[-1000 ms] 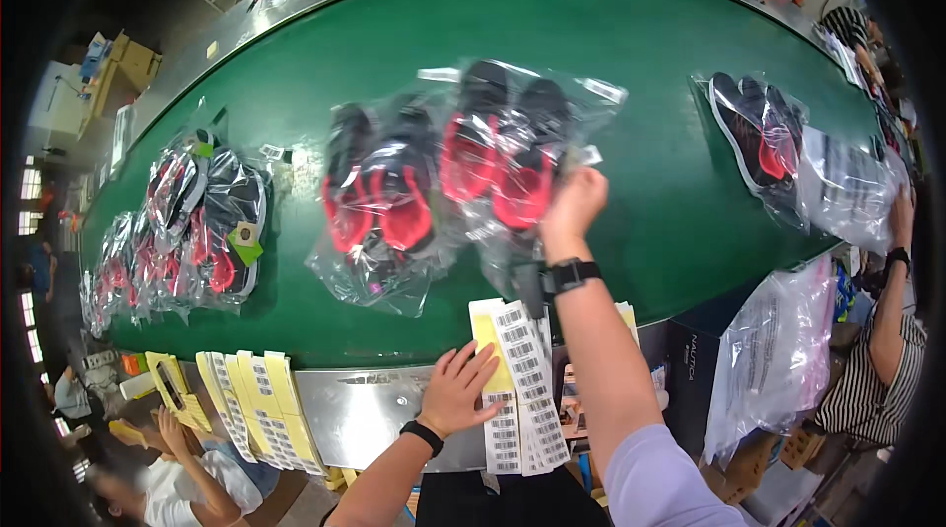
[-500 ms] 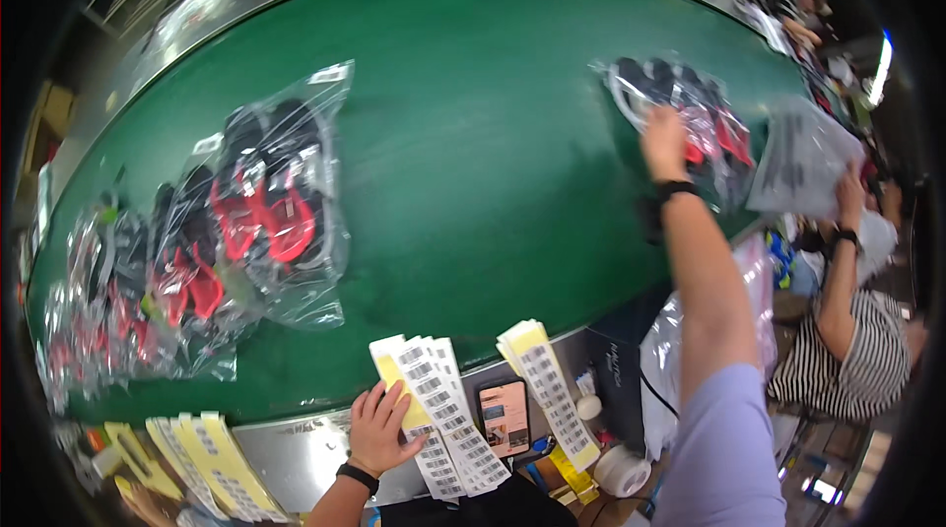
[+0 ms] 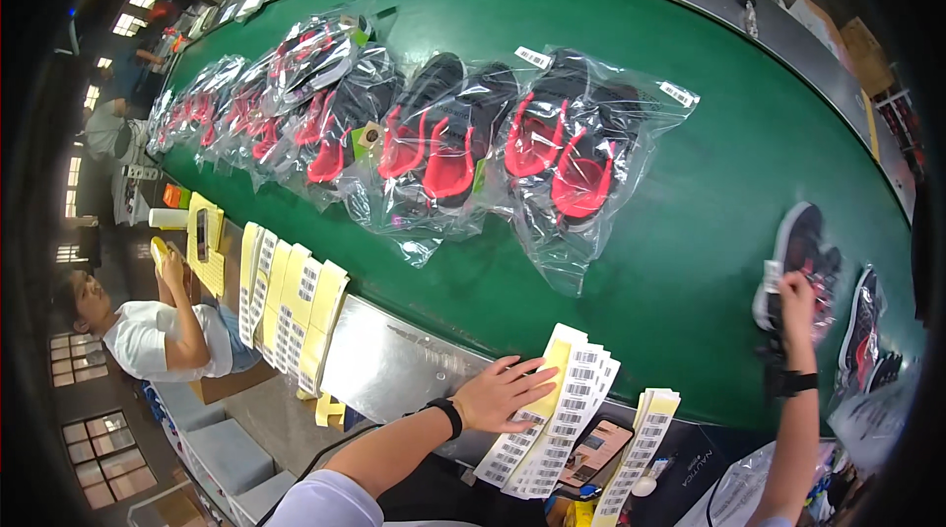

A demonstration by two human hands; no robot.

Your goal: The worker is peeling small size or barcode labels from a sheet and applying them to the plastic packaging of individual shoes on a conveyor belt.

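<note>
My left hand [image 3: 503,394] lies with its fingers stretched flat over a stack of yellow-backed barcode label sheets [image 3: 576,384] at the bench's near edge. Far to the right, my right hand [image 3: 796,305] is closed at a bagged pair of black and red shoes [image 3: 803,231] on the green table; its fingertips are small and slightly blurred. A white label [image 3: 773,277] shows beside those fingers. Between my hands and further left, a clear-bagged pair of black shoes with red linings [image 3: 581,172] lies flat, a barcode label [image 3: 678,94] at its bag's corner.
More bagged shoes [image 3: 325,118] form a row along the green table [image 3: 690,261] to the left. Further label sheets [image 3: 291,300] hang over the near edge, a phone [image 3: 596,453] beside my stack. At left, a person [image 3: 163,330] sits. Another shoe [image 3: 862,330] lies far right.
The view has swung left, bringing the shoe row and seated person into sight. My right hand stays at the shoes on the right; my left hand stays on the label sheets.
</note>
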